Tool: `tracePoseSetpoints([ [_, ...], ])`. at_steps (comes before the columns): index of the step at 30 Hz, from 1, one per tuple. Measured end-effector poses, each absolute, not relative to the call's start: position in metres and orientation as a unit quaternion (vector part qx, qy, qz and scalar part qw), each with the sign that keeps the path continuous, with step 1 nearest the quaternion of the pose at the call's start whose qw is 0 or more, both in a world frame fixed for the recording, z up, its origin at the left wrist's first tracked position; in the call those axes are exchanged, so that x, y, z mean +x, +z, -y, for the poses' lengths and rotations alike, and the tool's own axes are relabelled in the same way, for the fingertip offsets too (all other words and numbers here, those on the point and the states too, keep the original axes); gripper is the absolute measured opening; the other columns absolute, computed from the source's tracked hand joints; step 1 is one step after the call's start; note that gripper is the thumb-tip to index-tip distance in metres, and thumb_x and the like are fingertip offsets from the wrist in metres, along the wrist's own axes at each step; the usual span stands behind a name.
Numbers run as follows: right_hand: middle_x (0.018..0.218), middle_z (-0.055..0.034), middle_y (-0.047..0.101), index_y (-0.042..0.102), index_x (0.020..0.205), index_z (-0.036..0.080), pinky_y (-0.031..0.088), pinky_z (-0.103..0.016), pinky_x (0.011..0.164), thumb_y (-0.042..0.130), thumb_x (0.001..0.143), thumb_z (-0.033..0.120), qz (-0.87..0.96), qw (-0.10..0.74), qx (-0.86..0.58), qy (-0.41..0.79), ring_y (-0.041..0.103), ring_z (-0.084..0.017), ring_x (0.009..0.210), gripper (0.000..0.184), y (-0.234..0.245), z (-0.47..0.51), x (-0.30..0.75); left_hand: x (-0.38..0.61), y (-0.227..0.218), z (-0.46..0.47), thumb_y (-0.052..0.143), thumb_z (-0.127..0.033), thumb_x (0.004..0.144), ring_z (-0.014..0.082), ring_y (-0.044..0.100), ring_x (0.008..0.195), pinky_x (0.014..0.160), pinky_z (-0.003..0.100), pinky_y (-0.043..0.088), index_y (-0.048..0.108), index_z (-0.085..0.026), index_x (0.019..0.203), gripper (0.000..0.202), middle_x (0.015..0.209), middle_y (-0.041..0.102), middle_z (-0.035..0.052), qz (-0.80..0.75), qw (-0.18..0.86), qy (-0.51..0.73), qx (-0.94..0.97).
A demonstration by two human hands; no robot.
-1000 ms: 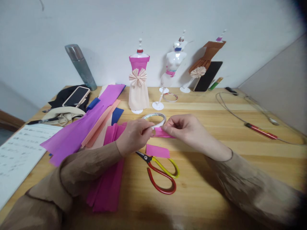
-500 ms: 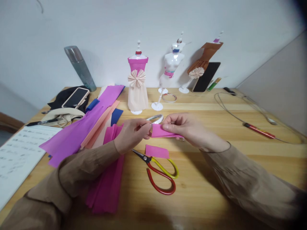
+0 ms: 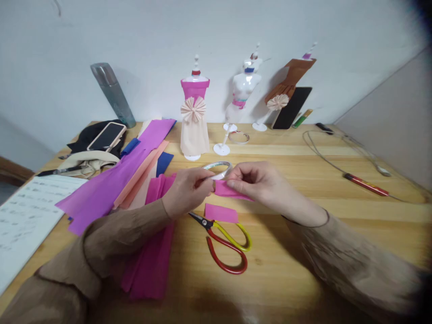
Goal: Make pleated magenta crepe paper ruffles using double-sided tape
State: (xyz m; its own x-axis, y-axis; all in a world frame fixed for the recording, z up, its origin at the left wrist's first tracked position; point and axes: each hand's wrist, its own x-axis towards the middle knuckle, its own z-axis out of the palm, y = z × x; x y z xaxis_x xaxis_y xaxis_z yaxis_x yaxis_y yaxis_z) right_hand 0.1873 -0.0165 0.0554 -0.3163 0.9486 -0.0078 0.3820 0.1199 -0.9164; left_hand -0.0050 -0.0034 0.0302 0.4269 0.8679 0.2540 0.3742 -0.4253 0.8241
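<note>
Both hands meet over the middle of the wooden table (image 3: 303,252). My left hand (image 3: 187,191) pinches the left end of a small pink paper strip (image 3: 229,190), and my right hand (image 3: 254,182) pinches it from above with curled fingers. Just behind the hands lies a roll of tape (image 3: 218,169). A second pink paper piece (image 3: 221,213) lies on the table just below the hands, beside red and yellow scissors (image 3: 224,240).
Magenta, purple, peach and blue paper sheets (image 3: 114,184) spread at the left. Three small mannequins (image 3: 194,117) stand by the wall, with a metal flask (image 3: 113,94), two phones (image 3: 106,136), a printed sheet (image 3: 23,220), a cable and a red pen (image 3: 366,184).
The pink strip was lifted and spread wider half a second ago; now both hands have lowered slightly and hold it flatter and more closed, still pinched at the same spot.
</note>
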Motion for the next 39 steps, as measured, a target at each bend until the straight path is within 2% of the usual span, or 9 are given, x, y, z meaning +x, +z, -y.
tracePoseSetpoints([
  [4, 0.058, 0.0007, 0.05, 0.055, 0.062, 0.017, 0.03, -0.024, 0.047, 0.064, 0.073, 0.041, 0.676, 0.318, -0.499, 0.439, 0.04, -0.009, 0.051, 0.027, 0.055, 0.015, 0.187, -0.005, 0.032, 0.005, 0.048, -0.012, 0.08, 0.0112, 0.059, 0.059, 0.055, 0.02, 0.046, 0.068, -0.014, 0.075, 0.021, 0.063, 0.065, 0.0006, -0.387, 0.291, 0.356, 0.799],
  [14, 0.05, 0.0033, 0.046, 0.055, 0.058, 0.019, 0.026, -0.023, 0.042, 0.065, 0.073, 0.039, 0.678, 0.33, -0.502, 0.425, 0.035, -0.008, 0.045, 0.027, 0.052, 0.016, 0.187, -0.004, 0.029, 0.006, 0.052, -0.016, 0.08, 0.0076, 0.047, 0.051, 0.05, 0.019, 0.035, 0.066, -0.013, 0.075, 0.015, 0.056, 0.052, -0.0027, -0.335, 0.165, 0.407, 0.834],
  [19, 0.048, 0.004, 0.044, 0.054, 0.056, 0.019, 0.025, -0.023, 0.041, 0.065, 0.073, 0.039, 0.681, 0.334, -0.499, 0.419, 0.034, -0.007, 0.044, 0.028, 0.051, 0.015, 0.187, -0.003, 0.03, 0.006, 0.052, -0.017, 0.081, 0.0079, 0.045, 0.051, 0.05, 0.02, 0.034, 0.064, -0.014, 0.069, 0.017, 0.053, 0.049, -0.0033, -0.337, 0.17, 0.396, 0.837],
  [28, 0.051, 0.003, 0.047, 0.058, 0.059, 0.018, 0.028, -0.023, 0.043, 0.064, 0.073, 0.039, 0.687, 0.321, -0.507, 0.41, 0.037, -0.008, 0.046, 0.026, 0.051, 0.017, 0.187, -0.004, 0.028, 0.006, 0.056, -0.016, 0.082, 0.0087, 0.051, 0.054, 0.052, 0.02, 0.036, 0.065, -0.014, 0.067, 0.018, 0.057, 0.058, -0.001, -0.357, 0.183, 0.379, 0.834],
  [34, 0.055, 0.0005, 0.054, 0.059, 0.062, 0.018, 0.032, -0.024, 0.046, 0.062, 0.076, 0.04, 0.727, 0.307, -0.519, 0.328, 0.043, -0.01, 0.05, 0.027, 0.049, 0.019, 0.185, -0.005, 0.028, 0.005, 0.057, -0.015, 0.083, 0.0085, 0.053, 0.056, 0.054, 0.02, 0.037, 0.063, -0.014, 0.064, 0.02, 0.058, 0.06, -0.0014, -0.349, 0.178, 0.374, 0.841],
  [39, 0.051, 0.0025, 0.053, 0.059, 0.064, 0.018, 0.03, -0.024, 0.047, 0.063, 0.079, 0.034, 0.762, 0.285, -0.534, 0.231, 0.042, -0.009, 0.046, 0.022, 0.057, 0.028, 0.182, -0.006, 0.028, 0.004, 0.056, -0.014, 0.084, 0.0091, 0.054, 0.055, 0.054, 0.021, 0.037, 0.06, -0.014, 0.06, 0.025, 0.056, 0.059, -0.0013, -0.355, 0.163, 0.366, 0.845],
])
